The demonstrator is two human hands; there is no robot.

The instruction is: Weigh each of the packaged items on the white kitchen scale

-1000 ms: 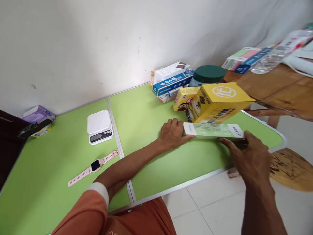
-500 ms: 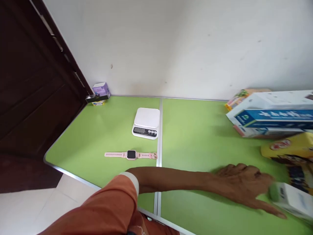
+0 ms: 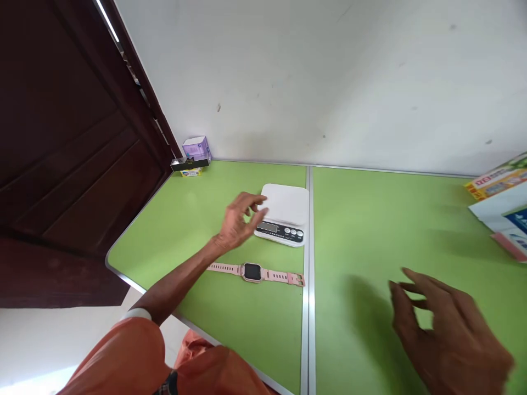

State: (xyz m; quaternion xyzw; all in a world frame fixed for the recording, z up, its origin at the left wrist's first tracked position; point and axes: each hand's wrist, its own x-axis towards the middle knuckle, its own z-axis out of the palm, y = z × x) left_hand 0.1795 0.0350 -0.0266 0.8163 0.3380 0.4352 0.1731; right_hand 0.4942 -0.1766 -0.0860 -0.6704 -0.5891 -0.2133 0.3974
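My left hand (image 3: 239, 220) is at the left side of a white digital kitchen scale (image 3: 287, 204), its thumb and fingers apart with nothing between them. The fingertips overlap the edge of the weighing plate; whether they touch it I cannot tell. Below the scale a smartwatch (image 3: 252, 272) with a pink strap lies stretched out flat, dark screen up. My forearm hides the left end of its strap. Over the right half of the table, my right hand (image 3: 450, 332) hovers, slightly blurred, fingers curved, thumb apart and nothing held.
Several small boxes, among them a purple box (image 3: 196, 147) and a black one (image 3: 191, 163), are stacked in the far left corner. Printed cartons (image 3: 504, 178) stand at the right edge. A metal seam (image 3: 309, 307) divides the green table (image 3: 358, 219). A wall and a dark door (image 3: 74, 164) border it.
My left hand has moved from the boxes on the right over to the scale. My right hand has come into view. The view has shifted right-to-left, leaving most cartons outside it.
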